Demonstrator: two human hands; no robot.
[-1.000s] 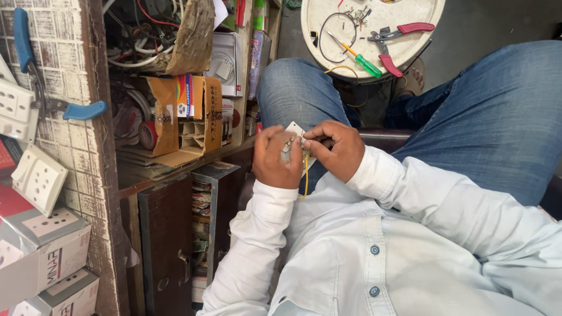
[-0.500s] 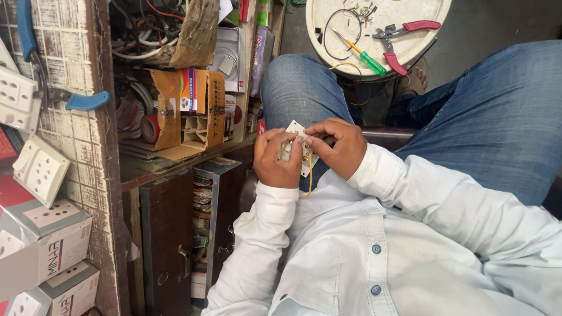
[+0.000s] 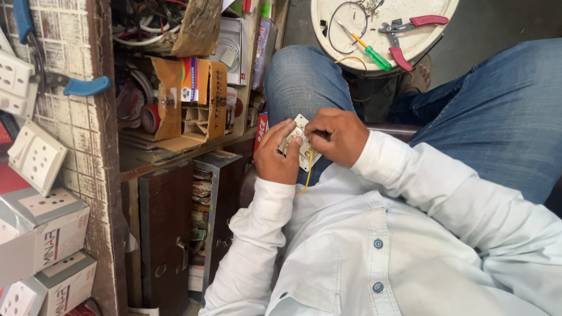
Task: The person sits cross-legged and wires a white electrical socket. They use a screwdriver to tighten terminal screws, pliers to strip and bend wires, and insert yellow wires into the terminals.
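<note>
Holding a small white switch plate [image 3: 302, 146] over the lap, the left hand [image 3: 277, 157] clamps its left edge, while the right hand [image 3: 335, 136] pinches the right side; a yellow wire [image 3: 307, 178] dangles below. The plate looks light, rigid; edges seem the safest grip. Beyond, pliers [image 3: 407, 36] lie on a round stool [image 3: 433, 47].

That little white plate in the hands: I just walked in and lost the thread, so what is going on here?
A seated person in jeans holds a small white switch plate over the lap, back side up. The left hand grips it from the left and the right hand pinches at its right side. A yellow wire hangs from it. Ahead, on a round white tray, lie a green screwdriver and red pliers, untouched.
</note>
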